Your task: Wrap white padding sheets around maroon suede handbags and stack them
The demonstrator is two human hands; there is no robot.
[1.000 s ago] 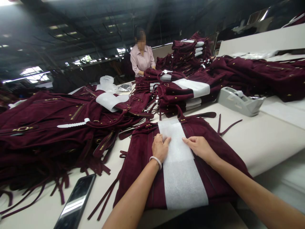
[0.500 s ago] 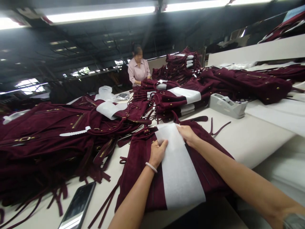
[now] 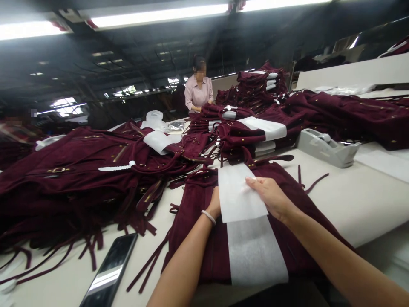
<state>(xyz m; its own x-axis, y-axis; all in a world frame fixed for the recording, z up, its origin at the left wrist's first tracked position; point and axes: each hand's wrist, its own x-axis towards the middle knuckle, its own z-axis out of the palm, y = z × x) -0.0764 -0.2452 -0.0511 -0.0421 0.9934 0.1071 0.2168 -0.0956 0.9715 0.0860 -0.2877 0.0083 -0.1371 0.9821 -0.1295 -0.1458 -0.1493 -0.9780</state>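
Note:
A maroon bag [image 3: 204,238] lies on the table in front of me, a white paper strip [image 3: 255,251] running down its middle. The strip's upper end is folded over as a loose flap [image 3: 238,198]. My right hand [image 3: 271,196] pinches the right edge of this flap, thumb on top. My left hand [image 3: 216,204] reaches under the flap's left edge, close to the bag's top; its fingers are hidden by the paper. Beyond the flap, the bag's handle [image 3: 247,155] and a dark strap end lie on the table.
A grey tape dispenser [image 3: 327,147] stands to the right. At the left, a phone [image 3: 110,268] lies near a heap of maroon bags [image 3: 73,179] with hanging straps. More bags with white wraps [image 3: 268,128] are stacked behind. A person [image 3: 198,91] stands across the table.
The paper's upper end now lies as a flap over the strip. My left hand has gone from on top of the paper to underneath. The view has shifted left.

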